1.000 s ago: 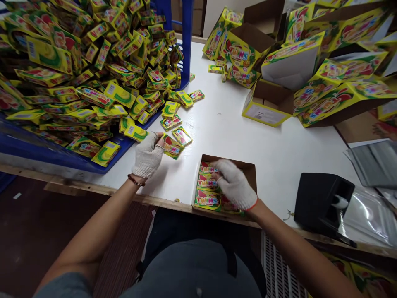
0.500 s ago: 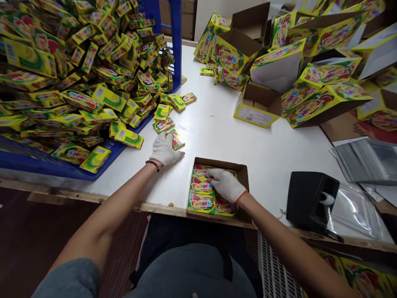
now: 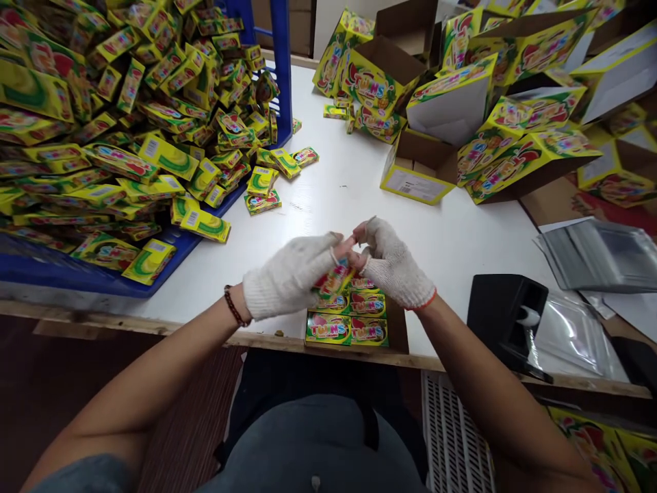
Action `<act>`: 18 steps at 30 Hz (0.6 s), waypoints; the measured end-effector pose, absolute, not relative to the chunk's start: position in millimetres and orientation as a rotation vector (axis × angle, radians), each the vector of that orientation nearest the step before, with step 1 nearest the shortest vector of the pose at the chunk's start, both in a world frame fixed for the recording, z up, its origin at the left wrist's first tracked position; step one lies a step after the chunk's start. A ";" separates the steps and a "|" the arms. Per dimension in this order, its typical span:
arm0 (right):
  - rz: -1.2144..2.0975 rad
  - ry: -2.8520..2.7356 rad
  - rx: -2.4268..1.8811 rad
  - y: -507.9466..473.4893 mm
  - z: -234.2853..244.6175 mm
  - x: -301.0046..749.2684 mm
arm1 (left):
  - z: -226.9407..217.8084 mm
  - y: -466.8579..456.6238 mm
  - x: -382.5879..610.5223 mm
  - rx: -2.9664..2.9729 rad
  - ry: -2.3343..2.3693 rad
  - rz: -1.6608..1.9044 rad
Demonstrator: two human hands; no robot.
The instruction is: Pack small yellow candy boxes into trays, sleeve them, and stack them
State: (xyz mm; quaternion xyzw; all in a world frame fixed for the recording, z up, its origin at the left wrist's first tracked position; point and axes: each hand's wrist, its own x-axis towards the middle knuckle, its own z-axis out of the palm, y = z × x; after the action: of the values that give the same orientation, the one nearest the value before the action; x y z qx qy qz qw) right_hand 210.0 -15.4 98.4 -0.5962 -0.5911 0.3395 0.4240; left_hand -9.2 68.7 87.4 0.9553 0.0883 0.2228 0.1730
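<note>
My left hand (image 3: pixel 295 274), in a white glove with bare fingertips, grips a small yellow-green candy box (image 3: pixel 336 278) marked TWINS, tilted above a shallow open carton. My right hand (image 3: pixel 394 263), gloved alike, has its fingers curled and its fingertips at the upper end of that same candy box, meeting the left fingertips. Below both hands, the carton (image 3: pixel 399 332) stands at the table's front edge. Rows of candy boxes (image 3: pixel 328 329) lie flat in it, faces up. The hands hide its far part.
At left, a blue crate (image 3: pixel 169 277) overflows with candy boxes. Several loose ones (image 3: pixel 263 202) lie beside it on the white table (image 3: pixel 328 185). Printed cartons (image 3: pixel 418 185) crowd the back right. A black tape dispenser (image 3: pixel 500 322) and clear plastic sleeves (image 3: pixel 600 253) are at right.
My left hand has picked up a candy box beside the crate and brought it right, over the carton. My right hand has risen out of the carton to meet it.
</note>
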 end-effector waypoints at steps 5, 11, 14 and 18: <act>1.056 -1.267 -1.561 -32.0 89.7 209.7 | 78.9 60.6 -9.4 2.513 0.428 0.735; 0.908 -0.958 -1.848 -48.4 33.6 181.9 | 31.7 61.5 -2.4 2.075 0.912 0.734; 0.703 -1.221 -2.013 -39.1 21.7 177.9 | 29.5 63.4 13.7 2.085 0.956 0.554; 0.573 -1.458 -2.084 -31.3 21.1 181.0 | 40.1 70.9 29.4 2.173 1.082 0.352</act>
State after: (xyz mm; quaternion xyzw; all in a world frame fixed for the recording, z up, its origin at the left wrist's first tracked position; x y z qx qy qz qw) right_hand 181.0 -31.3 21.1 -0.7711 -0.5392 0.2118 0.2640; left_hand 29.4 70.9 40.1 0.8339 0.4152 0.1352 0.3374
